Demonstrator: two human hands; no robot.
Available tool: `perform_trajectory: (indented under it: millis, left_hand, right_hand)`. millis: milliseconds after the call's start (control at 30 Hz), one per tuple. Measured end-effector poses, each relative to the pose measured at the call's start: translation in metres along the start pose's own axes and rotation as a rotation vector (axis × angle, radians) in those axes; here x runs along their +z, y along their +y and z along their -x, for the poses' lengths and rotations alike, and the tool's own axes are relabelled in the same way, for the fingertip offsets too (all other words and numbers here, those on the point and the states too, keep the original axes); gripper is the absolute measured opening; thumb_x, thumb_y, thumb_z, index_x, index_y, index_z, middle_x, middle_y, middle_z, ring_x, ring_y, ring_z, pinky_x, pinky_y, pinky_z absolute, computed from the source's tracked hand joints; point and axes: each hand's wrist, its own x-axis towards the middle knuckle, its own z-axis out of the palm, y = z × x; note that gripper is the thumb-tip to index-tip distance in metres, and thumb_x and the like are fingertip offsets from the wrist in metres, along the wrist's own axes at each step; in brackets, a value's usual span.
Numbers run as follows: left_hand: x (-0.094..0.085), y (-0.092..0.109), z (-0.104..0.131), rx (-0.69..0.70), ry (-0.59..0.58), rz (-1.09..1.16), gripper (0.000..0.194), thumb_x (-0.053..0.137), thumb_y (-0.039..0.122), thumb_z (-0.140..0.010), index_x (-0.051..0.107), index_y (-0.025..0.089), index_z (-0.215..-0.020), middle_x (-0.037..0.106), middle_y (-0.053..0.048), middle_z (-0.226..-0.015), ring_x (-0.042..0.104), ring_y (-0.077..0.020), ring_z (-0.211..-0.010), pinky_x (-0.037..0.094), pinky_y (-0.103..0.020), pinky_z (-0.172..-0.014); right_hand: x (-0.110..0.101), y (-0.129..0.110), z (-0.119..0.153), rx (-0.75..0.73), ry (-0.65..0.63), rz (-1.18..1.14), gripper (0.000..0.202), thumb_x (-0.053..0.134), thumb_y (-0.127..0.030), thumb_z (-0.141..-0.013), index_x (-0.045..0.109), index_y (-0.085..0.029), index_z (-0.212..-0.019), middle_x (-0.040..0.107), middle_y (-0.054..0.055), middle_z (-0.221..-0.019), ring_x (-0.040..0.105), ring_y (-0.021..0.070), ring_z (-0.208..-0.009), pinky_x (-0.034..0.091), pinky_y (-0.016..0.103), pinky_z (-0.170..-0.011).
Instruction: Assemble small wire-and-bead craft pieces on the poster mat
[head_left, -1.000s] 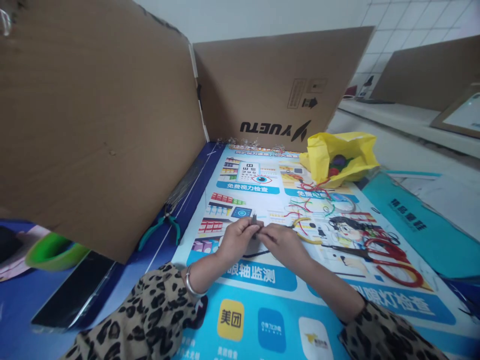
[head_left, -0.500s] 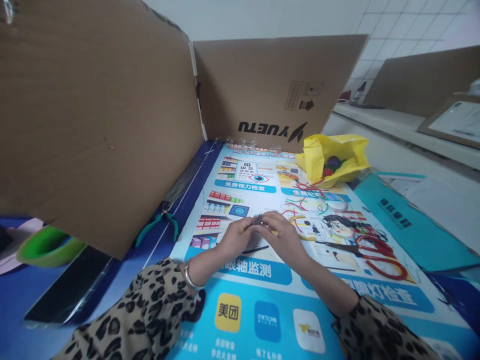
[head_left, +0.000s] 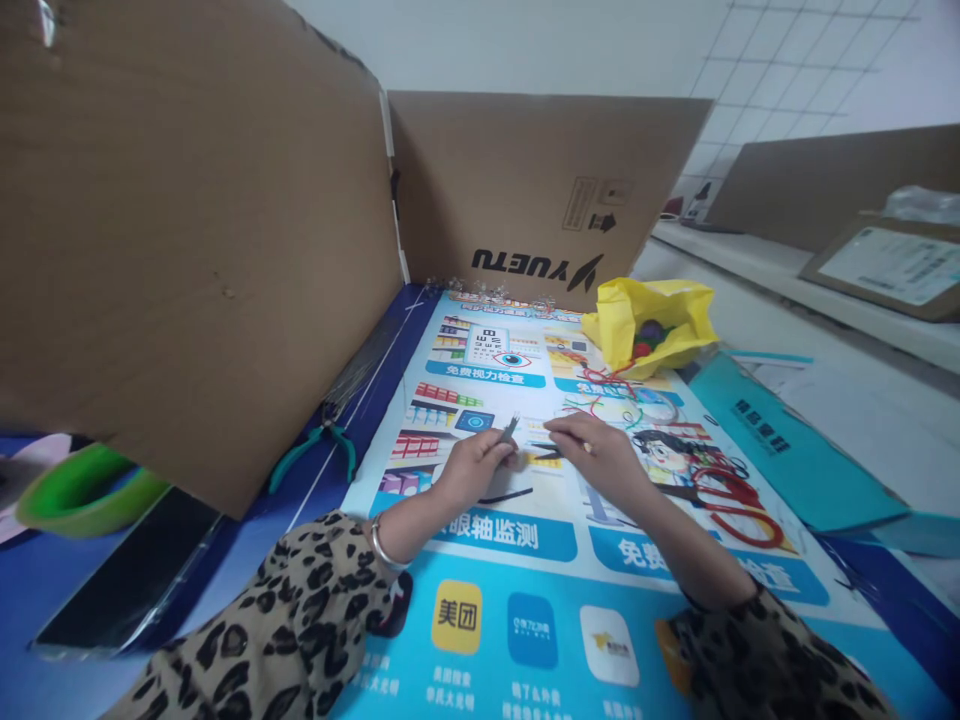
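Observation:
My left hand (head_left: 474, 468) is closed in a pinch around a small dark grey-green strip (head_left: 511, 428), whose pale, frayed-looking tip points up and away. Its exact kind is too small to make out. To the right, apart from it, my right hand (head_left: 600, 455) has thumb and fingers pressed together; whatever they hold, if anything, cannot be seen. Red-handled scissors (head_left: 739, 500) lie beyond my right wrist, the blades partly covered. A thin dark strip (head_left: 506, 496) rests on the printed sheet (head_left: 600, 560) below my hands.
Cardboard panels (head_left: 525, 180) stand at the back and left. Teal-handled pliers (head_left: 343, 440) lie left beside thin wires (head_left: 367, 365). A yellow bag (head_left: 611, 320) holds coloured balls; red and green cords (head_left: 592, 405) lie before it. A green ring (head_left: 75, 500) and teal board (head_left: 780, 440) flank the sheet.
My hands were together over the small dark piece. Now they are apart: the right has moved away rightward, and the left keeps the strip. The view has shifted slightly.

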Motion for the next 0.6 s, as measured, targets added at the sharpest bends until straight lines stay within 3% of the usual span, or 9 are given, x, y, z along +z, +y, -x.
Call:
perform_trajectory:
  millis: [133,267,600]
  left_hand:
    - [-0.001,0.002,0.0,0.014,0.034,-0.012,0.022,0.044,0.027,-0.082,0.063,0.017,-0.08,0.066,-0.003,-0.084,0.058,-0.0158,-0.083,0.042,-0.027,-0.08]
    - [0.0,0.001,0.001,-0.046,0.007,-0.061,0.022,0.045,0.029,-0.081,0.064,0.017,-0.08,0.066,-0.002,-0.083,0.058,-0.0162,-0.08,0.042,-0.028,-0.077]
    - [0.0,-0.004,-0.003,-0.031,-0.054,0.011,0.023,0.042,0.029,-0.082,0.06,0.016,-0.075,0.064,-0.002,-0.075,0.056,-0.013,-0.071,0.042,-0.025,-0.069]
  right_hand:
    - [-0.035,0.023,0.008,0.041,0.012,0.258,0.024,0.046,-0.028,-0.083,0.068,-0.02,-0.09,0.069,0.006,-0.094,0.063,0.0209,-0.088,0.049,0.034,-0.08]
    - [-0.059,0.038,0.022,0.162,-0.032,0.408,0.027,0.044,-0.031,-0.084,0.068,-0.021,-0.091,0.07,0.005,-0.096,0.063,0.0225,-0.089,0.048,0.035,-0.08]
    - [-0.079,0.062,0.043,0.253,-0.176,0.522,0.03,0.042,-0.037,-0.084,0.068,-0.024,-0.093,0.069,0.003,-0.1,0.063,0.0233,-0.09,0.048,0.031,-0.072]
